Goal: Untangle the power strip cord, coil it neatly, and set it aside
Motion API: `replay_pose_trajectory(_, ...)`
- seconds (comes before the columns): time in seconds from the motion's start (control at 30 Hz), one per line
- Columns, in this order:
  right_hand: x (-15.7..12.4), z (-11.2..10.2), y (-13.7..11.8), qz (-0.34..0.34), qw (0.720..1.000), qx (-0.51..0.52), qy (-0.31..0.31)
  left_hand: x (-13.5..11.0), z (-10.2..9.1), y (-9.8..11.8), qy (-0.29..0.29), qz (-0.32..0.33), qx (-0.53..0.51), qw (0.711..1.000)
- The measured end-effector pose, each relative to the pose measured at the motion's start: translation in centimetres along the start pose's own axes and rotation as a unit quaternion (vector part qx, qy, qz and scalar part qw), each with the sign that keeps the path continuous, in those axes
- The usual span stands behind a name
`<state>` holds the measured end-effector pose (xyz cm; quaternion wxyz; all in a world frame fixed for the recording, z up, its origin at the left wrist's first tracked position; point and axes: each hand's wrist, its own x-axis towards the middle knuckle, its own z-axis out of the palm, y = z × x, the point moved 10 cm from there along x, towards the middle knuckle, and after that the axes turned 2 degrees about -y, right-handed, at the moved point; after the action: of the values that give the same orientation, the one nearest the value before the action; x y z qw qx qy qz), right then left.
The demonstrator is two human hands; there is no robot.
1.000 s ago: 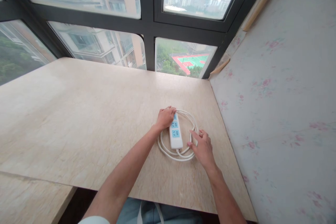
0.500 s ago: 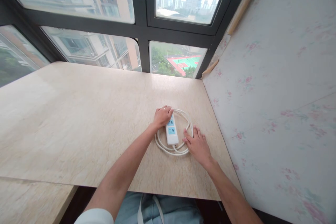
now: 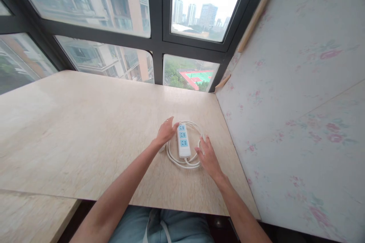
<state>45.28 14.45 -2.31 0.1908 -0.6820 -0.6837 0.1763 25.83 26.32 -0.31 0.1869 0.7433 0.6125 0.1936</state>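
Note:
A white power strip [image 3: 184,152] with blue socket faces lies on the stone-look sill, inside loops of its own white cord [image 3: 182,166]. At the strip's upper left is my left hand [image 3: 165,131], fingers apart, its thumb close to the strip's far end; whether it touches cannot be made out. My right hand [image 3: 209,156] rests over the right side of the coil with fingers spread, hiding part of the cord. Partly behind my left wrist, a small white piece [image 3: 162,148], perhaps the plug, lies beside the coil.
The beige sill [image 3: 94,133] stretches left and ends at a front edge by my legs. Dark window frames [image 3: 158,53] stand along the back. A flower-patterned wall [image 3: 285,102] rises close on the right, with a peeling strip [image 3: 222,83] at its corner.
My left hand has moved off the top of the power strip to its left, uncovering the far socket. My right hand stays by the coil. The view has shifted slightly.

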Motion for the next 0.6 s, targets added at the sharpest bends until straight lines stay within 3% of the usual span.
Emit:
replay_pose_trajectory(0.13,0.4,0.9,0.7,0.039,0.997,0.059,0.028,-4.4,-2.0,-0.9,0.01,-0.076,0.05,0.996)
replay_pose_trajectory(0.27,1.0,2.3,0.8,0.087,0.993,0.072,0.032,-7.5,-1.0,-0.2,-0.063,-0.095,0.063,0.991)
replay_pose_trajectory(0.6,1.1,3.1,0.0,0.125,0.992,-0.011,0.0,-7.6,0.3,-0.3,-0.088,-0.13,0.052,0.986)
